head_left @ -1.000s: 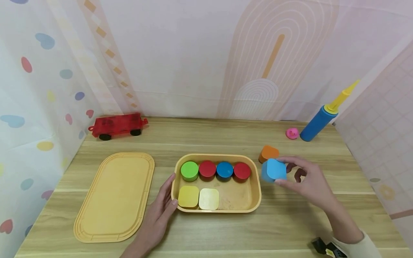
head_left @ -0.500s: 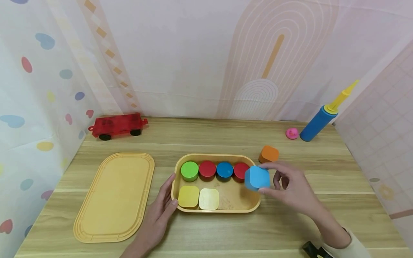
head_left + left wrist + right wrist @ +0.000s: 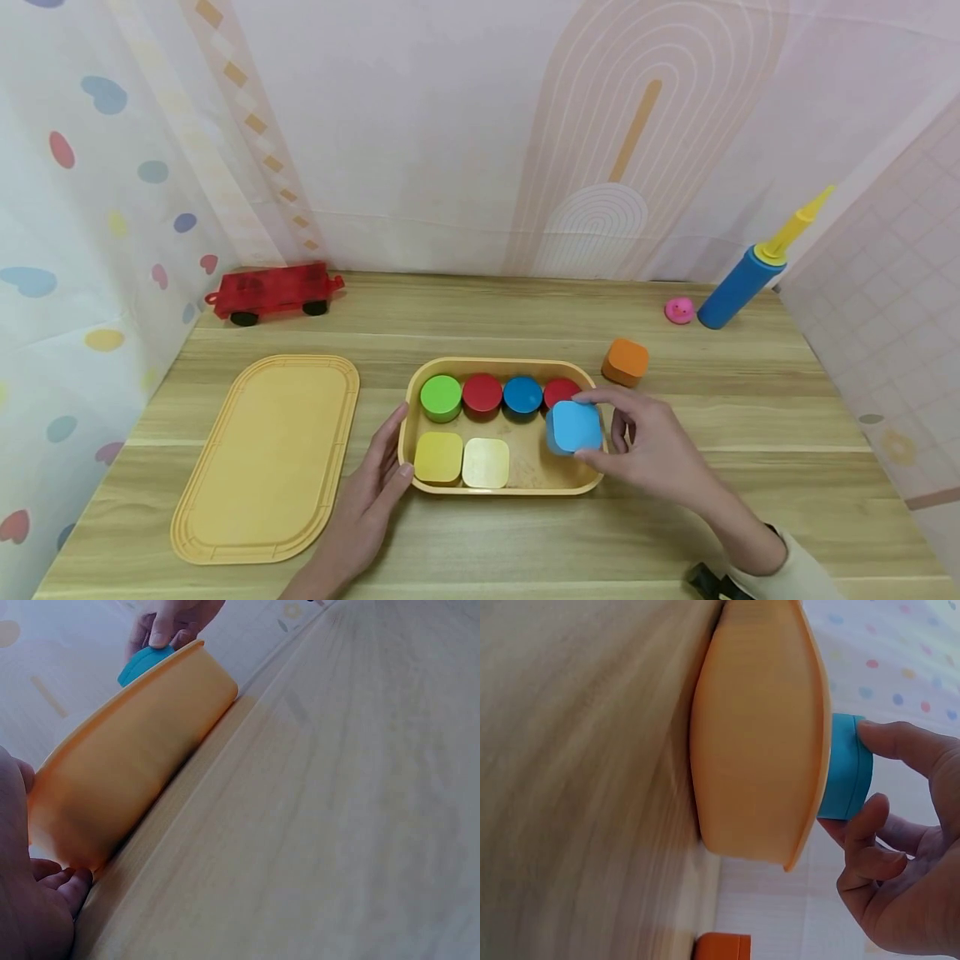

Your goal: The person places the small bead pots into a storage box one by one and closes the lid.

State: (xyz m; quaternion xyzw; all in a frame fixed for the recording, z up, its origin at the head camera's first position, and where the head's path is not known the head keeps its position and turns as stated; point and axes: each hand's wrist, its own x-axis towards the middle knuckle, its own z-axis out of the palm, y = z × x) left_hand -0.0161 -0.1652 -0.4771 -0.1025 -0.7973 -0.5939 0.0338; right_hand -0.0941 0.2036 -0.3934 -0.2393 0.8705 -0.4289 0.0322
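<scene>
Apparently mid-packing, the right hand pinches a light-blue rounded-square block over the right of the yellow oblong plastic tray, whose left end the left hand braces, fingers spread; gentle lowering seems called for.

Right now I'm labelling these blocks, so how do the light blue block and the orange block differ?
The light blue block is pinched by the right hand; the orange block is untouched. The light blue block is over the container; the orange block rests on the table, outside it. Both have flat, squarish tops with rounded corners.
</scene>
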